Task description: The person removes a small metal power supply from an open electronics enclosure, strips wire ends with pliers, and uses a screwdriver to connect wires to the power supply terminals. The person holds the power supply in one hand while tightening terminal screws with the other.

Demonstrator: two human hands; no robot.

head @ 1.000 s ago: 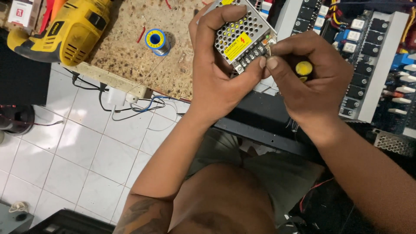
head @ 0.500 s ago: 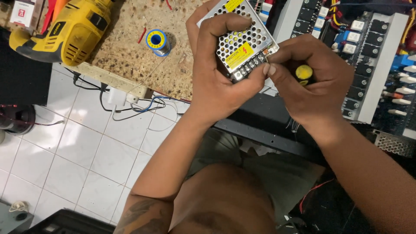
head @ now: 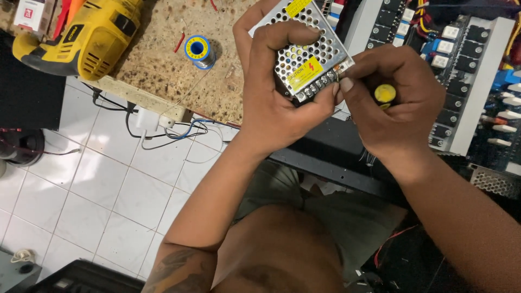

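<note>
Power supply (head: 306, 57), perforated metal, clamped in our left hand (head: 274, 103); our right hand (head: 399, 106) closed round yellow-capped screwdriver (head: 385, 94) at its terminals.

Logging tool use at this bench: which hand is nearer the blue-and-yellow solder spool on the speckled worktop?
Left. The left hand, gripping the perforated metal power supply box, is nearer the blue-and-yellow solder spool. The right hand, with the yellow-capped screwdriver, lies beyond it.
</note>
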